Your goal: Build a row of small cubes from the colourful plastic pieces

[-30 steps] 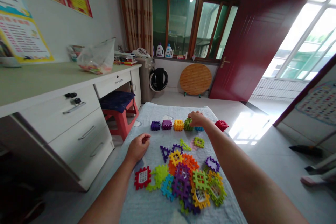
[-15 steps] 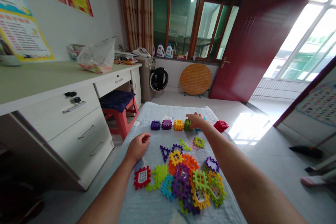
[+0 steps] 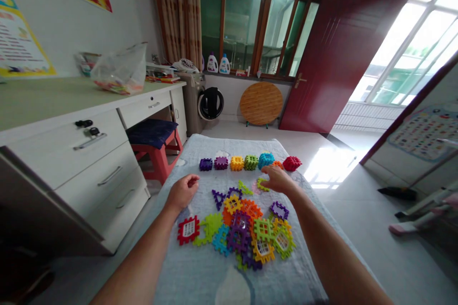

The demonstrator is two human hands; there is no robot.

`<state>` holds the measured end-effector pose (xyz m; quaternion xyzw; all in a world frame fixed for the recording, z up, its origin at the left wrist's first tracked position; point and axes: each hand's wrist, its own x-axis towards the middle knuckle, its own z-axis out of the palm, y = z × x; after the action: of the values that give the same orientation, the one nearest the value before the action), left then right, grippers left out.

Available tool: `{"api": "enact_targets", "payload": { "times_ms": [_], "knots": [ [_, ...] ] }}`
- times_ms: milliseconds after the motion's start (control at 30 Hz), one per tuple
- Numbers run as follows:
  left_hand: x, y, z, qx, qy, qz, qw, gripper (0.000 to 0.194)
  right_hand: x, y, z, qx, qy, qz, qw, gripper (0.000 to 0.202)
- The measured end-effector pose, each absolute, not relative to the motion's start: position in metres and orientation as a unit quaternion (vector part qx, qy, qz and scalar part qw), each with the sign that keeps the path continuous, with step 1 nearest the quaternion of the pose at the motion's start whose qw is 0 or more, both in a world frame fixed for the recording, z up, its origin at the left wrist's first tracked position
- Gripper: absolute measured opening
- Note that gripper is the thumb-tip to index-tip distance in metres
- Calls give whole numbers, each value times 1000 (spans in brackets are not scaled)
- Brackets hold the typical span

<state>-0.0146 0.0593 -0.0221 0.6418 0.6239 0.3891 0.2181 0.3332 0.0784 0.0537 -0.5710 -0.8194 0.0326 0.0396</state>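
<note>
My left hand (image 3: 183, 192) rests on the cloth-covered table, fingers curled in with nothing visible in them. Loose plastic interlocking pieces lie close to it: a purple triangle (image 3: 218, 198) and a red square (image 3: 188, 230). Over the table's right side is my right hand (image 3: 278, 179), its fingers apart. It partly covers a lime-green piece (image 3: 263, 185) and an orange block (image 3: 278, 164). A row of built blocks runs across the far side: dark purple (image 3: 205, 164), purple (image 3: 221, 163), yellow (image 3: 236, 163), green (image 3: 251, 162), blue (image 3: 265, 159) and red (image 3: 292, 163).
A heap of mixed interlocking pieces (image 3: 241, 236) lies at the table's middle. A red stool (image 3: 157, 164) and a white desk (image 3: 96, 171) stand left. Behind are a washing machine (image 3: 191, 105) with its door open, a round wooden board (image 3: 261, 103) and a red door (image 3: 329, 52).
My right hand has drawn back toward me from the row of blocks, uncovering the blue and orange ones. The view has shifted slightly. My left hand stays curled in about the same place.
</note>
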Motion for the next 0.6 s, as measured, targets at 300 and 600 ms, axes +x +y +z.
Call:
{"api": "enact_targets", "payload": {
  "times_ms": [300,600],
  "knots": [
    [-15,59,-24,650,623,382,209,28,341,68,14,-560,-817,73,113,42],
    [-17,61,-26,655,625,375,200,30,349,11,59,-503,-843,172,77,42]
  ]
}}
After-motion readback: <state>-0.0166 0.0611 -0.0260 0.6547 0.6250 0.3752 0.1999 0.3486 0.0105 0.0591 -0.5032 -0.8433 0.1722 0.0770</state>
